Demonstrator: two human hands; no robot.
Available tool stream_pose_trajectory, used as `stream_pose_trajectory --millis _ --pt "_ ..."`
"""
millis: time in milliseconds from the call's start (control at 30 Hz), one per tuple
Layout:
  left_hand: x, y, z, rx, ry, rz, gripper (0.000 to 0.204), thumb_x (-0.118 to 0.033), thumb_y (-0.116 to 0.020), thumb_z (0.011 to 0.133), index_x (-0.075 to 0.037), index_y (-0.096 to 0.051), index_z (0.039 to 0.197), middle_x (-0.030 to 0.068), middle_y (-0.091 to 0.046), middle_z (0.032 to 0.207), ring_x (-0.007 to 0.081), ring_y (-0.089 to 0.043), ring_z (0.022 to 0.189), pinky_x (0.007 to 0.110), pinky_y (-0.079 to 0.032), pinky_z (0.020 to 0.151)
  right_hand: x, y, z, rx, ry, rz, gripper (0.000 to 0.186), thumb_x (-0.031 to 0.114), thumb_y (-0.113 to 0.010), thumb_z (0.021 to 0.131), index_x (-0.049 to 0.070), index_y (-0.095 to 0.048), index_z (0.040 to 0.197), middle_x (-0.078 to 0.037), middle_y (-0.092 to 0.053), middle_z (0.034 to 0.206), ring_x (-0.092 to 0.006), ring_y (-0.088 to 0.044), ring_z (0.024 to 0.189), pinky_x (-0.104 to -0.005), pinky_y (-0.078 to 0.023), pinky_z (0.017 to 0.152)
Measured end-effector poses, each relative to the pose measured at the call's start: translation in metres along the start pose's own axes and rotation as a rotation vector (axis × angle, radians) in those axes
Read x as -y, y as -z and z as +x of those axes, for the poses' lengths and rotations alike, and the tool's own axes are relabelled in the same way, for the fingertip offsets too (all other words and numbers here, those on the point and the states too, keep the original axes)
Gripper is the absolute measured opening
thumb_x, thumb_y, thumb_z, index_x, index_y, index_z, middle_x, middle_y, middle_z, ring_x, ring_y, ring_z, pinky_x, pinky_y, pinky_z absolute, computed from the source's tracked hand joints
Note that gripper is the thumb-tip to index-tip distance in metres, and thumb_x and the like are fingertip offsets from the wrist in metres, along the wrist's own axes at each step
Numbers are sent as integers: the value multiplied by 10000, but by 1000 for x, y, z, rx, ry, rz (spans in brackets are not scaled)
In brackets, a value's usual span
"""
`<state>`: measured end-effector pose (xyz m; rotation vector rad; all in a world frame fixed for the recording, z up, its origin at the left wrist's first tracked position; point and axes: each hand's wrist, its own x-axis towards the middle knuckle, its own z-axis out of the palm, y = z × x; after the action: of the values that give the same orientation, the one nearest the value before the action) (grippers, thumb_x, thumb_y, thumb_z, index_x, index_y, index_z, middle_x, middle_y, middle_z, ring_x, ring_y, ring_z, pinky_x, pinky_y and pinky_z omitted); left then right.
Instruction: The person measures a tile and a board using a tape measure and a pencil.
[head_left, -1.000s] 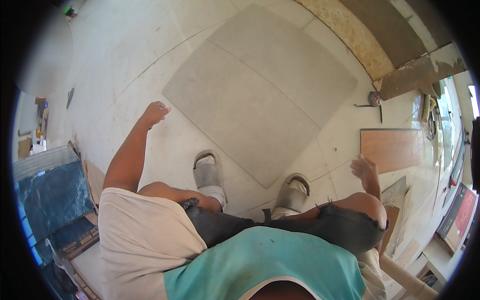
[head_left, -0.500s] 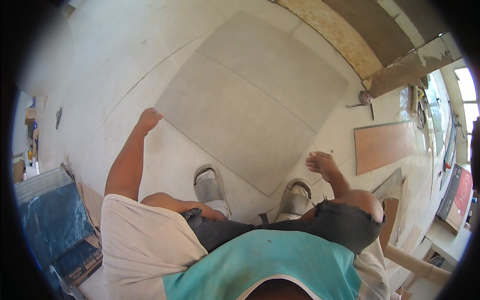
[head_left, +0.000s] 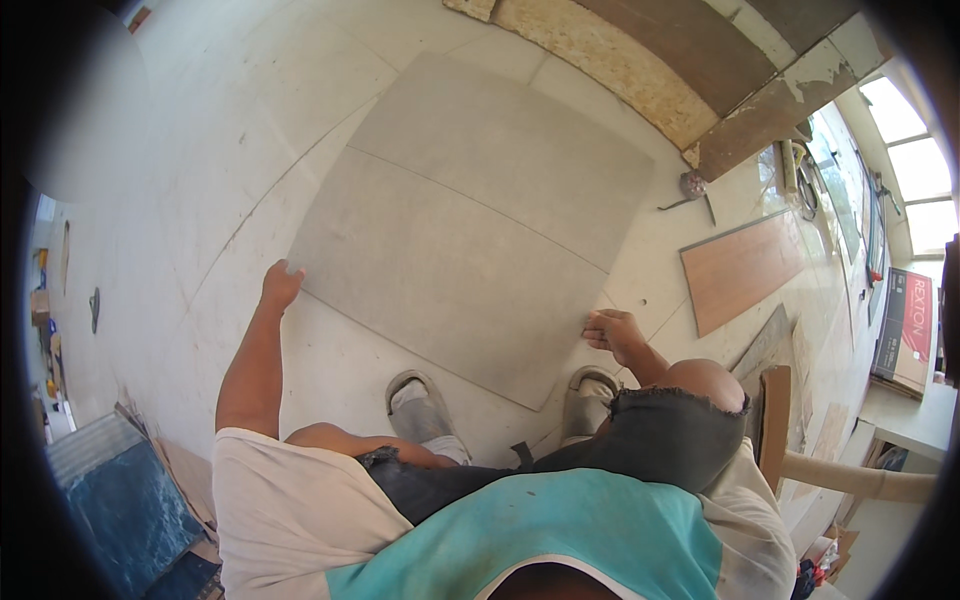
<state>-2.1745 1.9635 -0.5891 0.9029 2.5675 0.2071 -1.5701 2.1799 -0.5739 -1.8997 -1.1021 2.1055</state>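
Two large matte grey tiles [head_left: 450,240] lie side by side on the pale floor, forming a square split by a thin seam. My left hand [head_left: 283,285] is closed on their near left corner, thumb at the edge. Beside the right-hand edge of the nearer tile is my right hand [head_left: 612,330], fingers loosely extended and apart, with nothing visible in them; whether the fingertips touch the edge I cannot tell. My sandalled feet [head_left: 420,410] are just below the tiles' front corner, under my bent knees.
Brown boards [head_left: 620,60] run along the back right. A round tool [head_left: 692,183], a wood-look plank [head_left: 740,270] and long glass-like sheets lie to the right, near a printed carton [head_left: 900,330] and a cardboard tube [head_left: 860,480]. Blue marble-look slabs [head_left: 125,510] stand at lower left.
My left hand has come onto the tile corner and closed there. My right hand has moved left to the tile's edge. The view has shifted, with the tiles appearing lower and further left.
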Motion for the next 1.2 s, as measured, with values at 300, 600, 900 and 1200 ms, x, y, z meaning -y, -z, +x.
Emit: stream_pose_trajectory --millis 300,600,900,1200 --pt "-18 -22 36 -40 -51 53 635 -372 -622 879 56 -468 1322 262 -499 1328 373 -467 1258 423 -378 1058 -2 -4 5 -167 99 25 401 218 -623 910 -71 -564 1181 -122 -632 1006 -234 -633 900 -336 -524 763" --pt "-69 -22 31 -55 47 99 649 -390 -592 898 31 -427 1365 233 -453 1380 356 -456 1273 422 -382 1057 -3 -4 9 -201 93 50 358 210 -631 907 -58 -591 1141 -74 -624 923 -186 -610 830 -315 -518 750" --pt "-53 -26 51 -123 28 154 556 -387 -594 891 24 -533 1260 254 -550 1245 378 -543 1161 449 -450 966 0 -10 9 -227 109 98 311 186 -629 909 -76 -612 1076 -83 -619 891 -163 -605 773 -278 -508 669" --pt "-52 -19 61 -129 67 164 492 -388 -593 891 31 -599 1149 259 -602 1116 392 -584 1063 456 -474 900 -1 -13 10 -251 83 84 302 209 -632 907 -51 -618 1061 -80 -623 926 -166 -608 805 -295 -517 719"
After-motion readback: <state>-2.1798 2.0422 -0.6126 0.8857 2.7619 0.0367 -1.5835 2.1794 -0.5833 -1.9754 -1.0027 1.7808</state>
